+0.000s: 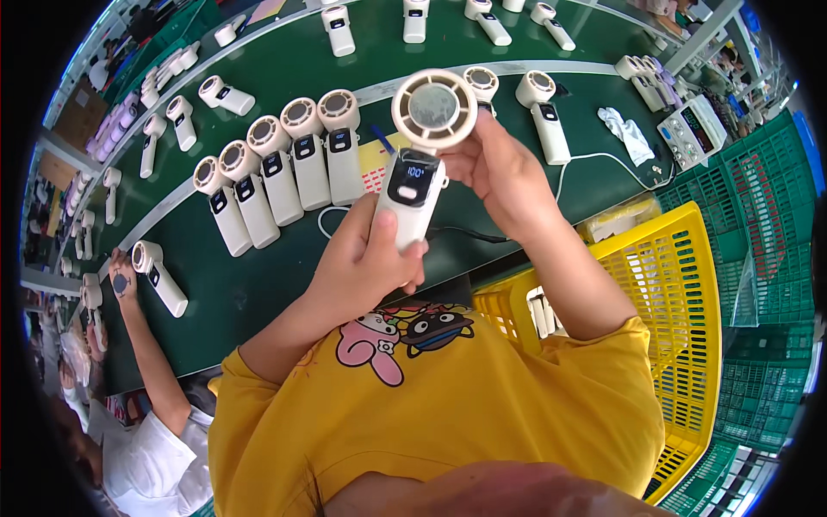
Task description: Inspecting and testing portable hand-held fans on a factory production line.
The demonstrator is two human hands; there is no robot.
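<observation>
Head view, item one: white handheld fan point(413, 171), raised over the green bench point(228, 297), just right of the five-fan row point(282, 188). My left hand point(366, 252) is wrapped round its lower handle; my right hand point(508, 177) bends its fingers by the neck, how firmly I cannot tell. Grille and display face up, presumably so I can see both. Row: units side by side, displays my way, likely for easy viewing. Right of the row: single fan point(548, 125), crumpled white cloth point(627, 136), bench instrument point(692, 132); nearer me, yellow basket point(710, 284). Left of the row: co-worker's hand point(121, 274) beside another fan point(162, 281). Writing: lit digits on held display and instrument; red print on yellow paper point(373, 162), too small to read; no brand legible.
</observation>
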